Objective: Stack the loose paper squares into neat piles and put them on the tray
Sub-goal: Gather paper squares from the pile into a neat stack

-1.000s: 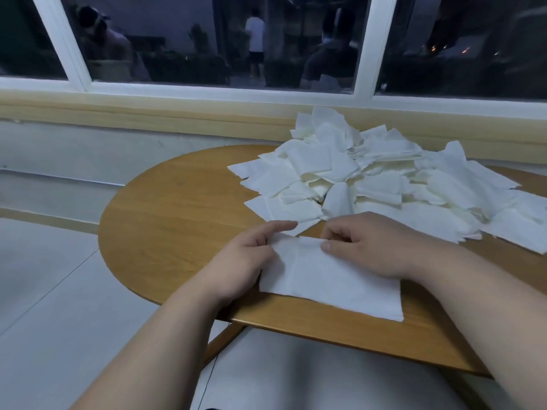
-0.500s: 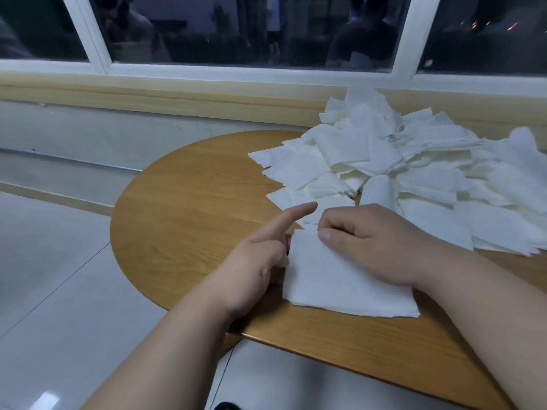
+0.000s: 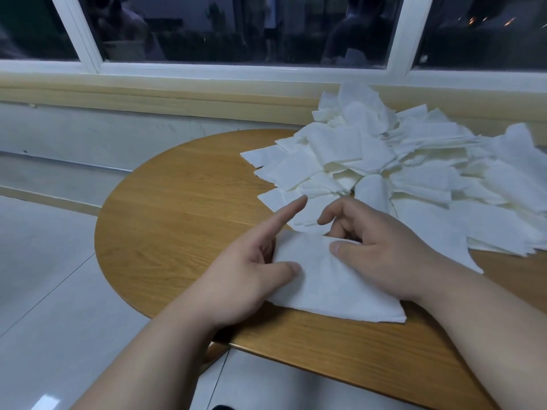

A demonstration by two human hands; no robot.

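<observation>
Near the front edge of the table (image 3: 183,208), just before the loose heap (image 3: 384,161), the left hand (image 3: 245,273) pinched the left side of the paper square (image 3: 331,288), forefinger pointing straight ahead, while the right hand (image 3: 381,247) nipped its far edge with thumb and curled fingers (image 3: 328,214).

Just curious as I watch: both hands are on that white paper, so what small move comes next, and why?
Probably the left hand reaches to the heap for another square while the right hand holds the near paper down: the left forefinger points that way, and the heap lies unsorted.
</observation>
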